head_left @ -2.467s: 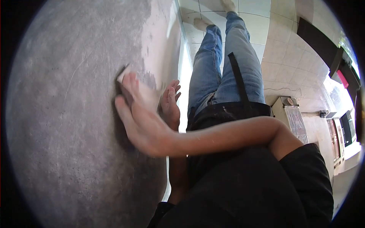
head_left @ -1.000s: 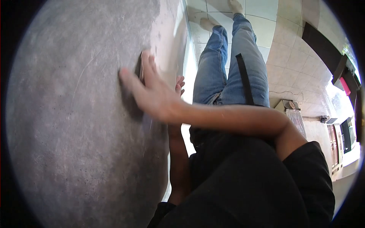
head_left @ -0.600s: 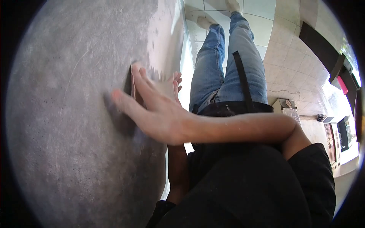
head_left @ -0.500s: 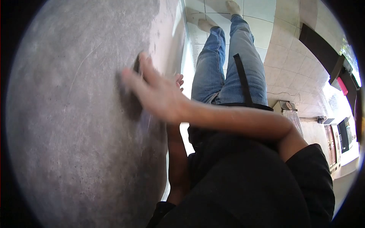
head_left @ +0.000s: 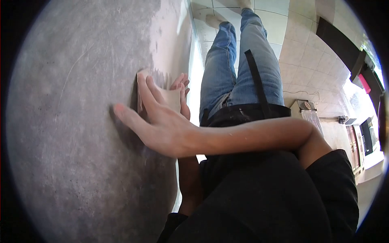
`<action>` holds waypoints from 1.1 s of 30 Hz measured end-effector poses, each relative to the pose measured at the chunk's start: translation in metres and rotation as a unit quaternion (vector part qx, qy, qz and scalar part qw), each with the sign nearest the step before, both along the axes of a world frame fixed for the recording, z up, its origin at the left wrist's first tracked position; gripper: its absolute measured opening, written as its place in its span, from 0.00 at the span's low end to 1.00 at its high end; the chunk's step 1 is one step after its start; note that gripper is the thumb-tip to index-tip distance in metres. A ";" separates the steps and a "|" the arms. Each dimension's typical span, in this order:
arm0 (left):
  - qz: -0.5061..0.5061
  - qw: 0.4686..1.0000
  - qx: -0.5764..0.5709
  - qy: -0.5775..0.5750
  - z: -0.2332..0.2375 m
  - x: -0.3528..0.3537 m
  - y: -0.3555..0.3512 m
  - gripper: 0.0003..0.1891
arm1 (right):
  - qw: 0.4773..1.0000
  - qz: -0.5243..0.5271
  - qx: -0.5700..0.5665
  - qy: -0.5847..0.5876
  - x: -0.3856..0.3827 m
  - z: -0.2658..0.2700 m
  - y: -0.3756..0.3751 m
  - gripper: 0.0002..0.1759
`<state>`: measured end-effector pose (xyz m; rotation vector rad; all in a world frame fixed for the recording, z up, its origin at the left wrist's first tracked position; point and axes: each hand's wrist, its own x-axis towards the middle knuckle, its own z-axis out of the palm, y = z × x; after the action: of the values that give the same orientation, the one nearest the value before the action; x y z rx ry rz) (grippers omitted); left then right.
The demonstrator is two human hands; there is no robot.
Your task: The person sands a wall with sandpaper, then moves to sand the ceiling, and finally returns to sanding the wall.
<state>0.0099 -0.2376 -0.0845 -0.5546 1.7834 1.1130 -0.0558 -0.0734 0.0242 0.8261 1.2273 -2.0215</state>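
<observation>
Fingers (head_left: 150, 90) of your right hand (head_left: 164, 131) are lying spread and flat, pressing the sandpaper (head_left: 172, 99) against the grey slab (head_left: 81, 162). Your left hand (head_left: 181, 91) is touching the sheet's edge; its grip cannot be told. Judging by the pale patch (head_left: 168, 44) beyond, most of the surface is probably still awaiting sanding.

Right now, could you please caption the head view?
Right hand presses a tan sheet flat against the grey slab.
</observation>
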 end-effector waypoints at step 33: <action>0.008 0.999 0.038 0.026 -0.006 0.008 -0.003 0.26 | 0.995 -0.075 -0.053 0.029 -0.009 -0.017 0.000 0.58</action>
<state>0.0177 -0.2411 -0.0909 -0.4986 1.7762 1.2120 -0.0650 -0.0735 0.0075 0.8363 1.1069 -2.2245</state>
